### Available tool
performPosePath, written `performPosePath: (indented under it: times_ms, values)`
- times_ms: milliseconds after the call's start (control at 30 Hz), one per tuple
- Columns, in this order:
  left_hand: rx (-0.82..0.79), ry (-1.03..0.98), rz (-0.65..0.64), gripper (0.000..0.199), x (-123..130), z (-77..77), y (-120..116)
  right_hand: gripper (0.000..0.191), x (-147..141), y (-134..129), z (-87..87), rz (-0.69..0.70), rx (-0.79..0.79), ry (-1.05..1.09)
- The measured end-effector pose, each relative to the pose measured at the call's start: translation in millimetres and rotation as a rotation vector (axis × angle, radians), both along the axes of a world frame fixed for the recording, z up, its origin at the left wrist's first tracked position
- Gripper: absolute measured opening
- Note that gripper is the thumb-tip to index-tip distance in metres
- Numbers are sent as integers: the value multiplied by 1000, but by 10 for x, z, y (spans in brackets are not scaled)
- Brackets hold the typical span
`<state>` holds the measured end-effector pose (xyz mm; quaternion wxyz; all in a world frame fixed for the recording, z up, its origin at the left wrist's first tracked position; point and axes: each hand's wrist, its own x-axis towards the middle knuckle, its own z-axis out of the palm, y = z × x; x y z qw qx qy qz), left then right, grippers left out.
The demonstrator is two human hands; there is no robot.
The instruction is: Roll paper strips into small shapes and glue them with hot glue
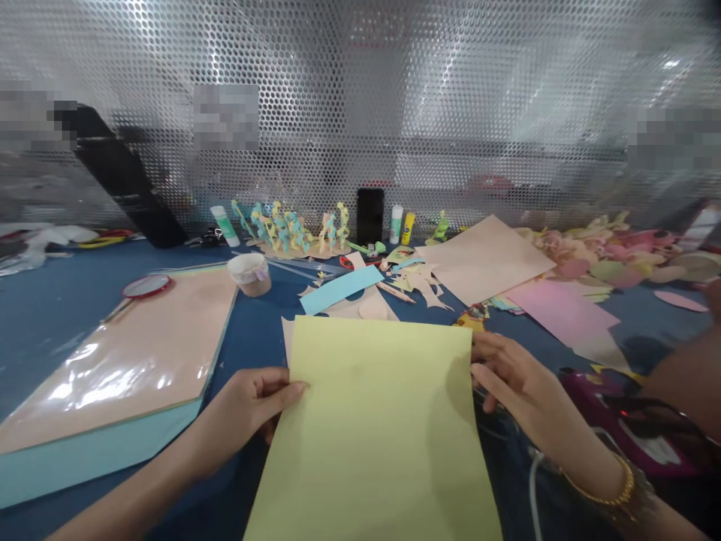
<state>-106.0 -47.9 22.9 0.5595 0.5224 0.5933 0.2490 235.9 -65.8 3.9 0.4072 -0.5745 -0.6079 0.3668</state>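
A large yellow-green paper sheet (377, 428) is held up in front of me, its lower part running out of view. My left hand (256, 402) pinches its left edge, with the thumb on the front face. At the right edge, my right hand (510, 379) has its fingers at the sheet, the thumb beside the edge and the other fingers curled. A strip of pink paper (286, 334) peeks out behind the top left corner. Beyond the sheet lie a blue paper strip (342, 290) and pink paper scraps (425, 284).
Plastic-covered pink sheets (140, 353) with a magnifying glass (146, 286) lie left, near a paper cup (249, 273). At the back stand a phone (370, 216), glue sticks (396, 224) and paper spirals (282, 229). Pink sheets (487, 259) and a person's arm (690, 368) are right.
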Motion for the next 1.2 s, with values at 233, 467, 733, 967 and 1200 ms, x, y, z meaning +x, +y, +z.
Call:
performPosePath:
  times_ms: [233, 467, 733, 967, 1200]
  values:
    - [-12, -20, 69, 27, -29, -10, 129, 26, -124, -215, 45, 217, 254, -445]
    - [-155, -104, 70, 36, -13, -122, 133, 55, -331, -423, 14, 562, 353, -711]
    - [-112, 0, -12, 33, -43, -36, 119, 25, -315, -427, -7, 571, 481, -654]
    - [-68, 14, -9, 39, -144, -60, 93, 29, -298, -405, -21, 516, 656, -698]
    - [-9, 25, 123, 70, -143, 112, 108, 31, -224, -331, 20, 477, 733, -765]
